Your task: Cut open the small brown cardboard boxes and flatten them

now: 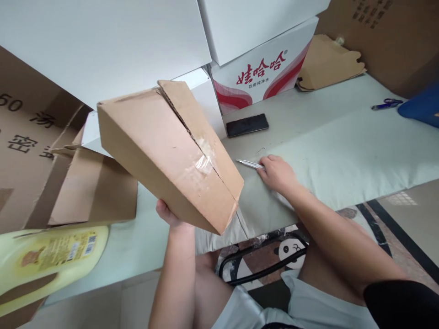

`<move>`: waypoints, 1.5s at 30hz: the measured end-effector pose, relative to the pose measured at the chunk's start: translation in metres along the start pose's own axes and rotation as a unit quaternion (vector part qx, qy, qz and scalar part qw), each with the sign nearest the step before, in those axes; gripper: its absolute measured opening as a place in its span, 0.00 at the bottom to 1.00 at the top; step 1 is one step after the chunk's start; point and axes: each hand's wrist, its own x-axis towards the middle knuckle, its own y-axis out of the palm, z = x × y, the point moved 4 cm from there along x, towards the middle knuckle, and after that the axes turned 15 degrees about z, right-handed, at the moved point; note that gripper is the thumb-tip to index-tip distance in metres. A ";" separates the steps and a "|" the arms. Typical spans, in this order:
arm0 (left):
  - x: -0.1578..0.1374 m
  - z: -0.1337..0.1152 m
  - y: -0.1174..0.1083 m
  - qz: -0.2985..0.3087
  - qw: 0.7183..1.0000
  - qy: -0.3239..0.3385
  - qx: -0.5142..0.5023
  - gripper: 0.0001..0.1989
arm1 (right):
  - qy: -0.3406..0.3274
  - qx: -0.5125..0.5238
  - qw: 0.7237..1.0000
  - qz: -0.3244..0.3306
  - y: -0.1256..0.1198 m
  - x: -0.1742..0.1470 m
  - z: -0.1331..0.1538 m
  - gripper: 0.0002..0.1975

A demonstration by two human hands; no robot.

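A brown cardboard box point(161, 155) is held up tilted over the table by my left hand point(171, 214), which grips its lower near side. Part of that hand's fingers is hidden under the box. Clear tape point(205, 163) crosses the seam between the flaps, and a gap runs along the seam at the far end. In my right hand point(278, 174), resting low over the cloth to the right of the box, is a slim utility knife point(250, 164). Its tip points left toward the box, apart from it.
A black phone point(247, 125) lies before the white and red carton point(260, 77). An open cardboard box point(96, 187) and a yellow jug point(55, 256) stand left. Blue scissors point(387, 104) and a flattened cardboard piece point(329, 61) are on the right of the cloth-covered table point(360, 151).
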 end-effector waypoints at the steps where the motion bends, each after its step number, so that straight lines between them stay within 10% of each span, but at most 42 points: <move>1: 0.000 -0.002 0.001 -0.004 1.000 0.005 -0.003 0.26 | -0.005 0.016 1.000 0.002 -0.003 -0.004 0.001 0.10; 6: 0.001 -0.008 0.004 -0.017 1.000 0.018 -0.008 0.24 | -0.200 0.298 0.933 -0.045 -0.042 -0.055 0.038 0.21; 12: -0.001 -0.007 0.005 -0.008 1.000 0.000 0.013 0.27 | -0.333 0.231 0.909 -0.097 -0.067 -0.101 0.082 0.14; 45: -0.002 -0.005 0.006 0.000 0.994 -0.022 0.106 0.33 | -0.262 0.160 0.935 -0.176 -0.054 -0.092 0.072 0.10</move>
